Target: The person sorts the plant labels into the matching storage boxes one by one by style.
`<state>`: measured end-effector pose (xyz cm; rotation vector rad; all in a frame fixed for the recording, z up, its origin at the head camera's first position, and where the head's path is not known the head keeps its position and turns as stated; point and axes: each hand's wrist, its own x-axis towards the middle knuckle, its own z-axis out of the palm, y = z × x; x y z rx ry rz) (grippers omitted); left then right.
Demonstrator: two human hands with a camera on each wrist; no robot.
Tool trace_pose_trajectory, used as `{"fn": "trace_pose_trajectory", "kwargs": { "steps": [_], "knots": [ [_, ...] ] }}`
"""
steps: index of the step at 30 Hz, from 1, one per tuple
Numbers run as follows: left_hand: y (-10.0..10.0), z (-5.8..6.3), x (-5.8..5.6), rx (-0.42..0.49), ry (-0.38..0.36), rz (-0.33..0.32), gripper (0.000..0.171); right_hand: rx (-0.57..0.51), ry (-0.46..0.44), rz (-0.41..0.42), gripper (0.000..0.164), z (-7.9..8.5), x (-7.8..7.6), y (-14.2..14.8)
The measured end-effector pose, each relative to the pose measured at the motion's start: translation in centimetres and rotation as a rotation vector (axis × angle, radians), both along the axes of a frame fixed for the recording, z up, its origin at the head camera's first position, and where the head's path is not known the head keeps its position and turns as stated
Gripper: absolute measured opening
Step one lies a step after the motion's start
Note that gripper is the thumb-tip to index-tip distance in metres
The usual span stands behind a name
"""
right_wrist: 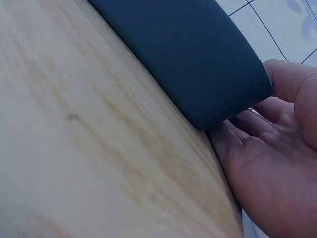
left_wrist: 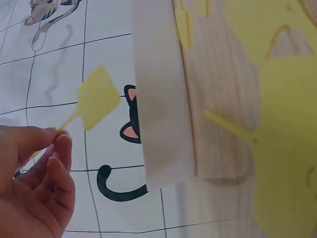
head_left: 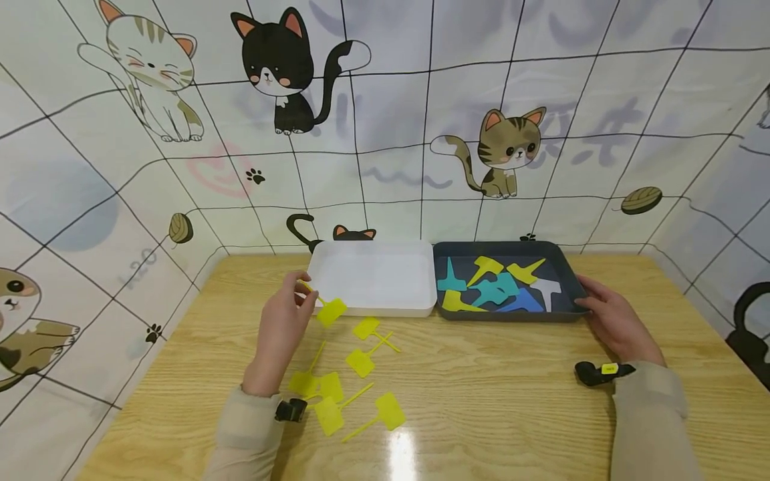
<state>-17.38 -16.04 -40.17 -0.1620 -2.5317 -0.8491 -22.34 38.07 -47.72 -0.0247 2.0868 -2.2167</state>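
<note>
My left hand [head_left: 281, 331] pinches a yellow plant label [head_left: 332, 312] by its thin stem between thumb and fingertips. Its rectangular head hangs in front of the near left corner of the white tray [head_left: 373, 277]; in the left wrist view the label [left_wrist: 98, 98] is held off the table. At the right, my right hand [head_left: 622, 327] grips the right end of the dark grey tray [head_left: 511, 316], thumb on the rim and fingers against its side. Inside that tray lie several T-shaped labels, such as a teal one [head_left: 451, 277], a blue one [head_left: 522, 302] and a white one [head_left: 547, 291].
Several more yellow labels lie on the wooden table [head_left: 493, 401] near my left forearm, among them one label [head_left: 391, 411] nearest the front. The two trays stand side by side against a cat-patterned cloth backdrop [head_left: 397, 120].
</note>
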Motion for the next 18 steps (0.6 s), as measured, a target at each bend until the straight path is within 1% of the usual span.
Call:
{"fn": "trace_pose_trajectory", "kwargs": {
  "steps": [4, 6, 8, 11, 15, 16, 18],
  "knots": [
    [-0.3, -0.7, -0.4, 0.035, 0.015, 0.044, 0.013, -0.031, 0.024, 0.015, 0.058, 0.0, 0.0, 0.1],
    [-0.5, -1.0, -0.5, 0.053, 0.027, 0.051, 0.01, -0.008, 0.014, 0.006, 0.058, 0.1, 0.0, 0.1],
    [-0.7, -1.2, -0.7, 0.077, 0.036, 0.045, 0.01, 0.012, 0.0, -0.002, 0.058, 0.1, 0.0, 0.1],
    [-0.9, -1.6, -1.0, 0.112, 0.036, 0.056, 0.01, 0.043, -0.021, -0.015, 0.058, 0.1, -0.1, 0.1],
    [-1.2, -2.0, -1.3, 0.155, -0.006, 0.097, 0.011, 0.051, -0.028, -0.018, 0.058, 0.0, -0.1, 0.1],
    [-1.3, -2.1, -1.3, 0.179, -0.028, 0.095, 0.012, 0.052, -0.025, -0.018, 0.058, 0.0, 0.0, 0.0],
    [-1.5, -2.4, -1.4, 0.273, -0.103, 0.064, 0.016, 0.038, -0.015, -0.016, 0.057, 0.0, 0.0, 0.0]
  ]
}}
